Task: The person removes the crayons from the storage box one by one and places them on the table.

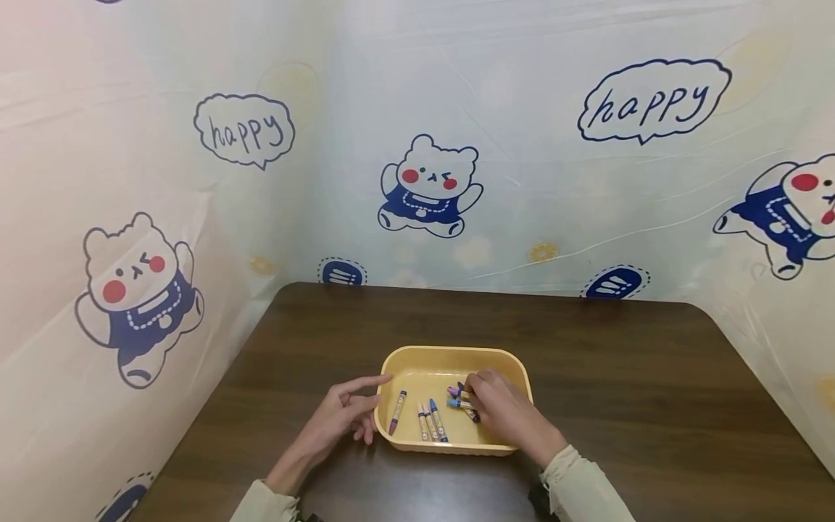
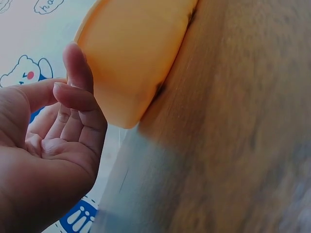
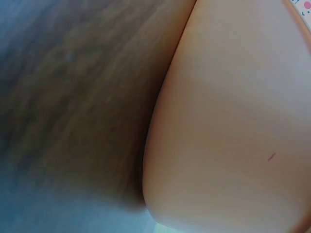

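In the head view a yellow plastic tray point(image 1: 457, 352) stands on the table. My left hand point(image 1: 342, 413) is at its left side, index finger reaching to the rim, thumb by the outer wall and the other fingers loosely bent. Inside, my right hand point(image 1: 505, 406) has its fingers curled down over a small bunch of crayons at the right, gripping a purple crayon point(image 1: 453, 392). A blue crayon point(image 1: 459, 403) pokes out just under it. Skin of the right hand fills much of the right wrist view, where its fingertips are hidden.
Toward the tray's front lie several crayons side by side, including a blue crayon point(image 1: 438, 419). A single purple crayon point(image 1: 397, 413) lies near the left wall. Beneath is a dark wooden table point(image 1: 620, 362), with a printed cloth point(image 1: 522, 210) hanging behind and beside it.
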A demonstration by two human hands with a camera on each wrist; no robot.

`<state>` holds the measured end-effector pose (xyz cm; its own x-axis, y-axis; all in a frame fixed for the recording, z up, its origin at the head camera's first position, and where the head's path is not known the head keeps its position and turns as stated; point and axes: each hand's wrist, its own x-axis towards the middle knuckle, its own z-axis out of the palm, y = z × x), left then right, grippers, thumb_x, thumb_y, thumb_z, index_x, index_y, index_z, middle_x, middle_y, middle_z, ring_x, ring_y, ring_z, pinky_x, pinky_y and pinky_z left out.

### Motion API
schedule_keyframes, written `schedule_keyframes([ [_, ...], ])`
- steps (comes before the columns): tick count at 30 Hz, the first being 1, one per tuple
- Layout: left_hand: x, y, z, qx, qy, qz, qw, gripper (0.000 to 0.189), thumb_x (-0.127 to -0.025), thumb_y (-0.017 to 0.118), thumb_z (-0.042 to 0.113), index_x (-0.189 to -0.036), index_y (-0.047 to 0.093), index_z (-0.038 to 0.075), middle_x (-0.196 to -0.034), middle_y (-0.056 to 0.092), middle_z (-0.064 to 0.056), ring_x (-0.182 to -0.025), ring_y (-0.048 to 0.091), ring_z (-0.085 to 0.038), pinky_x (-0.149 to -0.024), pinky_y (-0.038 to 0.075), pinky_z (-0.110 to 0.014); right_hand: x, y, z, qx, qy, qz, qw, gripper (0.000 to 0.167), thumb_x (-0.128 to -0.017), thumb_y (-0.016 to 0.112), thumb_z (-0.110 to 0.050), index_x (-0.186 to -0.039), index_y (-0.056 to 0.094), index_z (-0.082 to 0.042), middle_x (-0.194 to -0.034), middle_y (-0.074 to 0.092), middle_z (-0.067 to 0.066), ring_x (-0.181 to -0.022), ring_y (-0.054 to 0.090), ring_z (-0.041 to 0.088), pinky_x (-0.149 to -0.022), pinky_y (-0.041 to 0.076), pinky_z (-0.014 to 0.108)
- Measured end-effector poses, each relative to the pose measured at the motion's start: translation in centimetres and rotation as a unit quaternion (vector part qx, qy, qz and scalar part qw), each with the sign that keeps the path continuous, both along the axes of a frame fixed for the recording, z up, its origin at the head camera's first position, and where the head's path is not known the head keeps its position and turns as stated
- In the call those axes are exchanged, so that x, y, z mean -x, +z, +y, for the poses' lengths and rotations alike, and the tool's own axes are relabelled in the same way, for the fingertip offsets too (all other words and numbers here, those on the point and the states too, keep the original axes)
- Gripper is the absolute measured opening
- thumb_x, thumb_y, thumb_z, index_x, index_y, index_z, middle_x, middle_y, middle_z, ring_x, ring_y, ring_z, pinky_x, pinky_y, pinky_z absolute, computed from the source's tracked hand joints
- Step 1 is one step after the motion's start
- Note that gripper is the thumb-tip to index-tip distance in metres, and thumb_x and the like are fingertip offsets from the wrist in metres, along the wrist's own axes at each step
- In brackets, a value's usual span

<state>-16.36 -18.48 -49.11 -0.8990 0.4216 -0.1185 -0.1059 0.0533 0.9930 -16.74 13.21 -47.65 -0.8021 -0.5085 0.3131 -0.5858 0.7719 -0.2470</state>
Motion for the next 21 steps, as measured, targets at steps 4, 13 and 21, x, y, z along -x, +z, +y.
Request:
schedule_keyframes([
  [4,-0.1,0.0,0.4,-0.006,0.005,-0.002,1.0,0.05,-0.1,0.062,0.023,-0.144,0.051,0.003,-0.064,0.065,-0.009,-0.052,0.061,-0.016,-0.048,0.044,-0.02,-0.1,0.1,0.3,0.012,0.003,0.005,0.9999,0.008,-0.088,0.072,-0.003,-0.088,0.066,-0.008,-0.08,0.058,-0.004,-0.078,0.055,0.015,-0.069,0.049,0.033],
  [13,-0.1,-0.3,0.1,-0.005,0.008,-0.001,1.0,0.049,-0.1,0.06,0.022,-0.145,0.05,0.004,-0.064,0.064,-0.008,-0.051,0.06,-0.016,-0.047,0.044,-0.02,-0.2,1.1,0.5,0.033,-0.003,-0.005,0.9994,0.008,-0.088,0.073,-0.007,-0.091,0.067,-0.011,-0.085,0.06,-0.007,-0.08,0.053,0.01,-0.07,0.049,0.028],
  [21,0.1,-0.3,0.2,-0.012,0.007,-0.006,0.9999,0.051,-0.099,0.062,0.023,-0.145,0.049,0.003,-0.064,0.065,-0.008,-0.051,0.061,-0.016,-0.048,0.044,-0.021,-0.1,2.7,1.7,0.061,-0.025,-0.019,0.9976,0.011,-0.086,0.075,-0.004,-0.088,0.067,-0.012,-0.081,0.058,-0.007,-0.074,0.051,0.007,-0.065,0.048,0.025],
])
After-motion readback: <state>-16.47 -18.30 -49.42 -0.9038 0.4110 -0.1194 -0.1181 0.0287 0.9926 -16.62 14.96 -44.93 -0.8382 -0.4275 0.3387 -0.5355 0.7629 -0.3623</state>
